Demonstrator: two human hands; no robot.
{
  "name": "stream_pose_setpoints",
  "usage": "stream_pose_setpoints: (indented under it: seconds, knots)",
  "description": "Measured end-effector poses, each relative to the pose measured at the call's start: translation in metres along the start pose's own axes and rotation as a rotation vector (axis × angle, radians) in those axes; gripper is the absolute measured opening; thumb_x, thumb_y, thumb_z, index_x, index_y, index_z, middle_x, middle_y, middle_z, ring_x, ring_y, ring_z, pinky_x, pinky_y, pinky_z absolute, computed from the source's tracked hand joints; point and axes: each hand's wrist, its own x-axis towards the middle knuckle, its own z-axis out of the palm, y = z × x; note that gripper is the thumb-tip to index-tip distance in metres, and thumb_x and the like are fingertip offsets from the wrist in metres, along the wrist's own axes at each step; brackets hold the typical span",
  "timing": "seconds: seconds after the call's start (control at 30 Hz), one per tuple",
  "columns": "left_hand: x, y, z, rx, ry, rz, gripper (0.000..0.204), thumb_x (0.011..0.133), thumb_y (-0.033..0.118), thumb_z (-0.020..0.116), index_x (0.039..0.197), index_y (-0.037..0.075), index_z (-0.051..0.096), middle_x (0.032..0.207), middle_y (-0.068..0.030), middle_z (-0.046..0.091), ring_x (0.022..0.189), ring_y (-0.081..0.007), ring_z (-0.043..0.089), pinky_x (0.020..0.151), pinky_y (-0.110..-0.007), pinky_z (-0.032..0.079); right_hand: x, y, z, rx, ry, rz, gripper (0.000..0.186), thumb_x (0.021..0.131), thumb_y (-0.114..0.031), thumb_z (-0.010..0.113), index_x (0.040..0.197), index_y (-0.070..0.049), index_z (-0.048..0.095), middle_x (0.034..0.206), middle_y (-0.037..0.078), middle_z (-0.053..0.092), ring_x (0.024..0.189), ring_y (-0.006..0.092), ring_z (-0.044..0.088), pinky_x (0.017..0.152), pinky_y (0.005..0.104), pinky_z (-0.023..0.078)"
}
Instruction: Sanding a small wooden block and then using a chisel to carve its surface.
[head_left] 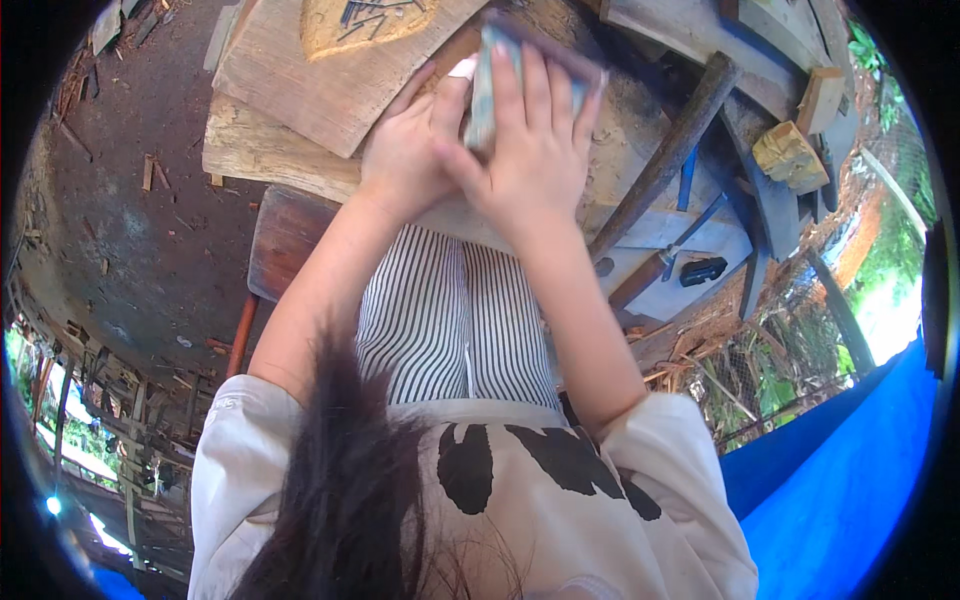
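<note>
On a wooden work surface (pixel 625 125), my hands are side by side. My right hand (pixel 535 150) lies over a pale green-blue pad (pixel 480 95), its fingers stretched along it and its thumb out toward my left hand. The pad looks like a folded sheet, but it is blurred. A dark brown edge (pixel 560 48), perhaps of a wooden piece, shows beyond the fingertips. My left hand (pixel 410 145) is closed beside the pad, its thumb raised against the pad's left side. What its fingers hold is hidden.
At the left lie thick boards (pixel 290 100), with several nails (pixel 370 15) in a hollow on top. To the right are a long wooden bar (pixel 665 155), a wooden-handled tool (pixel 645 278), a black object (pixel 703 270) and a yellowish wood block (pixel 790 158). A blue tarp (pixel 840 480) hangs at lower right.
</note>
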Motion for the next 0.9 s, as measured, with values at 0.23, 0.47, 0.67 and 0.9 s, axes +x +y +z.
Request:
stream_pose_setpoints:
  seconds: [0.23,0.47,0.67,0.9]
  knots:
    - [0.009,0.011,-0.008,-0.073,-0.026,-0.023,0.08,0.076,0.024,0.071,0.143,0.002,0.032,0.125,-0.0125,0.064,0.112,-0.0244,0.064,0.112,-0.042,0.037,-0.073,-0.003,-0.002,-0.05,-0.082,0.01,0.089,0.082,-0.075,0.045,0.149,-0.015,0.04,0.151,0.013,0.04,0.138,0.0332,0.037,0.115,0.0618,0.014]
    - [0.005,0.005,-0.004,0.035,-0.064,0.005,0.083,0.075,0.028,0.075,0.14,-0.002,0.032,0.128,-0.0091,0.063,0.113,-0.0219,0.064,0.112,-0.039,0.037,-0.033,0.001,0.006,0.05,-0.037,0.039,0.083,0.091,-0.071,0.034,0.151,-0.013,0.036,0.155,0.017,0.032,0.143,0.0374,0.026,0.113,0.066,0.005]
    - [0.003,0.007,-0.01,-0.057,-0.071,-0.066,0.108,0.054,0.026,0.089,0.142,0.002,0.031,0.14,0.0034,0.055,0.116,-0.0199,0.062,0.113,-0.036,0.036,-0.094,0.007,-0.024,0.211,-0.251,0.08,0.067,0.098,-0.055,0.038,0.149,-0.011,0.039,0.15,0.018,0.04,0.141,0.0378,0.032,0.115,0.0628,0.001]
    - [0.005,0.012,-0.009,-0.019,-0.065,-0.001,0.111,0.053,0.026,0.092,0.141,-0.004,0.031,0.144,-0.0057,0.051,0.133,-0.0228,0.049,0.114,-0.039,0.035,-0.07,0.014,-0.025,0.245,0.106,0.172,0.023,0.077,-0.001,0.065,0.098,-0.01,0.066,0.105,0.008,0.06,0.107,0.0259,0.056,0.109,0.0513,0.03]
